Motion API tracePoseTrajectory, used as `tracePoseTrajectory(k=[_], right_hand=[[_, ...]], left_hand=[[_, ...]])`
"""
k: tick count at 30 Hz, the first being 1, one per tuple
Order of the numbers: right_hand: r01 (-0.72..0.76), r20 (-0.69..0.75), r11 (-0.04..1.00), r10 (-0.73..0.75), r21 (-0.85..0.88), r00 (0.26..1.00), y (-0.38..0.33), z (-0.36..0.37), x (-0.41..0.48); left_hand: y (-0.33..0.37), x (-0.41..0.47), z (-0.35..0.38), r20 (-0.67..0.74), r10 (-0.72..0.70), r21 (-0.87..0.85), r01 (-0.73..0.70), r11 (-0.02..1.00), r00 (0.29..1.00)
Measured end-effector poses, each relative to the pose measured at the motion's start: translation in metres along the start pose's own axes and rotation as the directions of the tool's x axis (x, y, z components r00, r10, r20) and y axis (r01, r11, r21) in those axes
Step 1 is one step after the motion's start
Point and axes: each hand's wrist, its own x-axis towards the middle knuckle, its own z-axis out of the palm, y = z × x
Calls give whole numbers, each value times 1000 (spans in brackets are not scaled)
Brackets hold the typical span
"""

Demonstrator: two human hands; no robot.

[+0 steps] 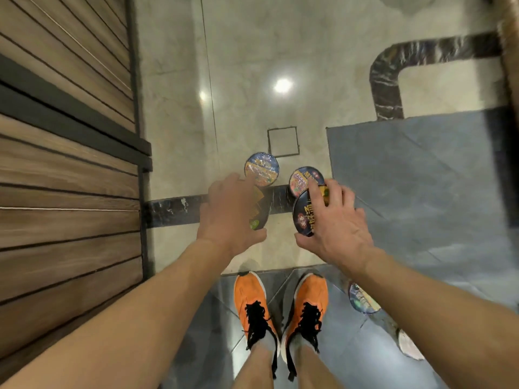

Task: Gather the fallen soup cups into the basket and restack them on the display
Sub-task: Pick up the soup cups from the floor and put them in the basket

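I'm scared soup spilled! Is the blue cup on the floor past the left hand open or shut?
Shut: the round blue-lidded soup cup sits on the pale floor with its printed lid covering the whole top.

Single wide-angle view, worn on the head, pointed almost straight down, floor [247, 66] seen from above, shoes [252, 296] framed at bottom centre.

Orange shoes [251, 299] with black laces stand on grey tiles [345, 357]. Pale marble floor [241, 74] ahead has a dark inlaid band [174, 211]; slatted wood panelling [64, 169], perhaps a counter, at left.
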Motion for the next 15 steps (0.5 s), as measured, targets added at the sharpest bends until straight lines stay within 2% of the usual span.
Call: tracePoseTrajectory(k=[1, 2, 4, 8, 15], right_hand=[[30, -20, 999, -30, 13, 999, -2, -32, -10], [16, -8, 999, -16, 27, 1000, -1, -34, -13], [37, -53, 999, -35, 30, 998, -12, -116, -49], [39, -54, 999, -37, 36, 998, -25, -215, -107], [117, -103, 993, -116, 10, 988, -43, -364, -201]], left_hand=[[3, -13, -32, -16, -5, -11, 5, 1000, 1000], [4, -16, -32, 5, -14, -5, 14, 1000, 1000], [11, -56, -110, -28, -26, -28, 25, 999, 999], [23, -120, -206, -1, -54, -33, 54, 998, 999], [48, -233, -355, -42, -86, -60, 83, 995, 995]])
